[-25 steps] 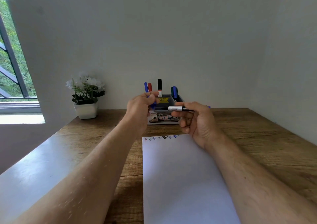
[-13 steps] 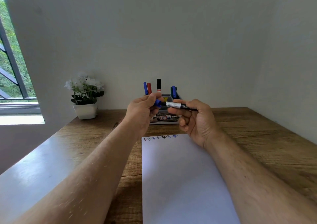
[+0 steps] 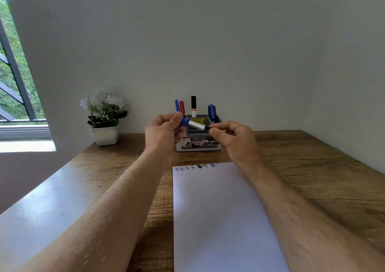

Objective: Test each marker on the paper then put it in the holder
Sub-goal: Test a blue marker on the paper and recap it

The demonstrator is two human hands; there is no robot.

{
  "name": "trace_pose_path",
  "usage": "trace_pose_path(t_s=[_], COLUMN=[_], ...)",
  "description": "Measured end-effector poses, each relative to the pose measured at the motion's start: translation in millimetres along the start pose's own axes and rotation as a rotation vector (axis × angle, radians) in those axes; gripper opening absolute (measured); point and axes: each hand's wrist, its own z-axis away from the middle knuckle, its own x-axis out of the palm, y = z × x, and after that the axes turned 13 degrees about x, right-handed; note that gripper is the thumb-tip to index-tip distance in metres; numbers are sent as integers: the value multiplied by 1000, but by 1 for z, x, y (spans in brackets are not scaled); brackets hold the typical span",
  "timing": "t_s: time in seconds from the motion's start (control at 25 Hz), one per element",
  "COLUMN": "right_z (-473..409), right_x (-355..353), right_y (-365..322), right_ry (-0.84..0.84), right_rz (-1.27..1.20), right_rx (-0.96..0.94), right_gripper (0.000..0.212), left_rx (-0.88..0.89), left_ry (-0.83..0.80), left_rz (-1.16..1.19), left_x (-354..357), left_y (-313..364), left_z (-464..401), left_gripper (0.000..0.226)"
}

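Marker (image 3: 195, 125) pinched between both hands: blue cap gripped by left hand (image 3: 161, 134) at nine o'clock, black end by right hand (image 3: 233, 139) at three o'clock.

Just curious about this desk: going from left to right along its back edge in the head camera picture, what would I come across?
Window → potted white flowers → left hand → marker held between both hands, in front of the holder → right hand.
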Motion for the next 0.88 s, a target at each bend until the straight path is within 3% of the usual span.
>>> trace_pose_path(t_s=[0.24, 0.56, 0.76, 0.88], right_z=[1, 1, -2, -1], right_x=[5, 10, 13, 15], right_y=[0, -2, 0, 1], right_ry=[48, -50, -71, -32], right_rz=[40, -49, -8, 67], right_rx=[-1, 145, 144, 107], right_gripper=[13, 18, 21, 20], left_rx=[26, 34, 39, 131], left_ry=[13, 12, -42, -44], left_rz=[-32, 8, -16, -54], left_x=[0, 4, 6, 5], left_y=[-3, -2, -3, -1], left_z=[1, 6, 9, 10], left_gripper=[16, 18, 39, 39])
